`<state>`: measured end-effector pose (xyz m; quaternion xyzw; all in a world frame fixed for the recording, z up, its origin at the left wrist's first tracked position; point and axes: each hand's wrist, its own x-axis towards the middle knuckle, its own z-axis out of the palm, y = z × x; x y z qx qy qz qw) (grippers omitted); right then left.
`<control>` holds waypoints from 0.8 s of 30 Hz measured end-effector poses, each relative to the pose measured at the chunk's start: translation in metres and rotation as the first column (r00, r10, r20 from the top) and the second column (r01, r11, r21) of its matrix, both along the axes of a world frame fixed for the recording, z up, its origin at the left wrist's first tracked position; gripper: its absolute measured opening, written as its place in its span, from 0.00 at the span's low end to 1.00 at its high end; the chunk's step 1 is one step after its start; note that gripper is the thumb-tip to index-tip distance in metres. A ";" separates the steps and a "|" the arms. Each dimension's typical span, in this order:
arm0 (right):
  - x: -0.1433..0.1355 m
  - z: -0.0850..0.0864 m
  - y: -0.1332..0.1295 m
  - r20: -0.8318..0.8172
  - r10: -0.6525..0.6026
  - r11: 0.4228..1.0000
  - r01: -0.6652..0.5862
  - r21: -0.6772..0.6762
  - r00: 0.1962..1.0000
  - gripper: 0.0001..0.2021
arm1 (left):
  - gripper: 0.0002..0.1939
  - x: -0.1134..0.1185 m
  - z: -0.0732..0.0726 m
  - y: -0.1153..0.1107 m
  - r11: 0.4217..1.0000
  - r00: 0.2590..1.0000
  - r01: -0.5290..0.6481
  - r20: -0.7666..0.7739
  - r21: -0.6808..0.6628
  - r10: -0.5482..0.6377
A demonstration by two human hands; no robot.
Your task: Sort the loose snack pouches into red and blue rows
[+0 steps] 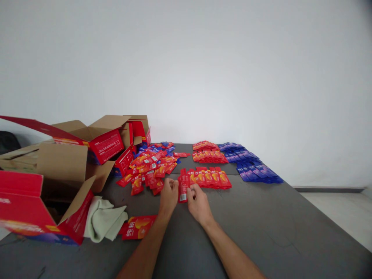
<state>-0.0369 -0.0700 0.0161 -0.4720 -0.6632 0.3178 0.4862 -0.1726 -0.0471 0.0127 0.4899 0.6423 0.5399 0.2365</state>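
Note:
A red pouch (183,187) with a barcode label near its lower end stands between my two hands, its printed back toward me. My left hand (169,197) is closed, fingers curled at the pouch's left edge. Closed as well, my right hand (199,203) pinches at the right edge. Just beyond my right hand, a row of overlapping red pouches (210,178) with orange fruit pictures lies face up. A loose heap of red pouches (151,166), mixed with some blue ones, spreads to the left of my left hand.
Two more red rows (209,156) lie farther back, beside stacked blue pouches (260,172) on the right. Open red cartons (26,205) crowd the left side. A pale cloth (106,219) and a red packet (138,227) lie near my left forearm on the dark table (261,224).

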 end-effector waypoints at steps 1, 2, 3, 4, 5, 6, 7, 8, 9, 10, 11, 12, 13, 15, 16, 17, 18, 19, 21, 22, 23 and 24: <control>0.001 0.001 -0.002 0.052 -0.016 0.999 0.014 0.032 0.999 0.10 | 0.13 0.002 0.000 -0.001 0.998 0.997 0.064 0.046 0.010 -0.064; 0.001 0.002 -0.003 0.097 -0.017 0.998 0.011 0.058 0.995 0.09 | 0.14 0.005 -0.001 -0.001 0.990 0.986 0.136 0.093 0.030 -0.138; 0.001 0.002 -0.004 0.133 -0.006 0.996 -0.006 0.085 0.991 0.09 | 0.15 0.009 -0.001 -0.002 0.976 0.967 0.209 0.138 0.055 -0.214; 0.000 0.002 -0.005 0.159 0.009 0.993 -0.027 0.114 0.987 0.08 | 0.16 0.012 -0.002 -0.003 0.959 0.941 0.273 0.183 0.082 -0.284; -0.001 0.002 -0.007 0.178 0.025 0.988 -0.052 0.144 0.984 0.08 | 0.17 0.015 -0.002 -0.003 0.941 0.912 0.322 0.233 0.102 -0.337; -0.002 0.002 -0.008 0.192 0.039 0.982 -0.072 0.173 0.981 0.08 | 0.17 0.018 -0.003 -0.004 0.930 0.884 0.349 0.288 0.115 -0.367; -0.003 0.003 -0.008 0.198 0.043 0.977 -0.083 0.198 0.979 0.10 | 0.18 0.019 -0.004 -0.004 0.927 0.860 0.354 0.347 0.124 -0.375; -0.004 0.003 -0.009 0.193 0.037 0.973 -0.079 0.215 0.980 0.11 | 0.19 0.020 -0.005 -0.004 0.930 0.837 0.342 0.407 0.132 -0.365; -0.004 0.004 -0.008 0.177 0.015 0.973 -0.055 0.224 0.984 0.12 | 0.19 0.019 -0.006 -0.004 0.936 0.813 0.323 0.465 0.141 -0.351; -0.004 0.004 -0.007 0.152 -0.018 0.974 -0.017 0.224 0.988 0.12 | 0.19 0.018 -0.007 -0.003 0.940 0.786 0.305 0.517 0.154 -0.339; -0.003 0.004 -0.006 0.123 -0.058 0.975 0.030 0.220 0.991 0.12 | 0.20 0.016 -0.007 -0.003 0.941 0.757 0.292 0.561 0.168 -0.335; -0.002 0.004 -0.003 0.095 -0.099 0.975 0.077 0.210 0.991 0.12 | 0.20 0.014 -0.008 -0.002 0.940 0.729 0.289 0.594 0.182 -0.340; 0.000 0.002 -0.001 0.074 -0.130 0.975 0.114 0.193 0.989 0.12 | 0.20 0.013 -0.008 -0.002 0.936 0.703 0.295 0.620 0.191 -0.347; 0.003 -0.003 0.006 0.044 -0.159 0.979 0.152 0.137 0.986 0.12 | 0.20 0.011 -0.007 -0.001 0.931 0.664 0.308 0.656 0.196 -0.358; 0.005 -0.006 0.009 0.028 -0.158 0.983 0.154 0.102 0.987 0.13 | 0.20 0.011 -0.006 0.000 0.932 0.650 0.308 0.673 0.193 -0.354; 0.006 -0.009 0.011 0.004 -0.155 0.986 0.154 0.067 0.988 0.13 | 0.20 0.011 -0.006 0.001 0.934 0.636 0.304 0.691 0.186 -0.345; 0.007 -0.012 0.013 -0.023 -0.145 0.989 0.145 0.032 0.989 0.14 | 0.20 0.011 -0.004 0.001 0.938 0.622 0.298 0.709 0.178 -0.332; 0.007 -0.014 0.015 -0.052 -0.125 0.992 0.125 -0.001 0.991 0.15 | 0.20 0.011 -0.003 0.001 0.941 0.608 0.292 0.726 0.173 -0.322; 0.007 -0.017 0.015 -0.110 -0.070 0.996 0.063 -0.070 0.991 0.17 | 0.20 0.011 0.001 0.001 0.943 0.584 0.285 0.749 0.174 -0.314; 0.007 -0.017 0.015 -0.139 -0.048 0.994 0.033 -0.107 0.989 0.17 | 0.20 0.011 0.003 0.000 0.940 0.575 0.290 0.753 0.178 -0.320; 0.008 -0.017 0.015 -0.168 -0.038 0.990 0.015 -0.141 0.985 0.17 | 0.21 0.011 0.006 -0.002 0.935 0.570 0.305 0.752 0.180 -0.331; 0.008 -0.017 0.015 -0.196 -0.045 0.986 0.012 -0.167 0.980 0.17 | 0.21 0.011 0.008 -0.004 0.927 0.571 0.332 0.745 0.177 -0.346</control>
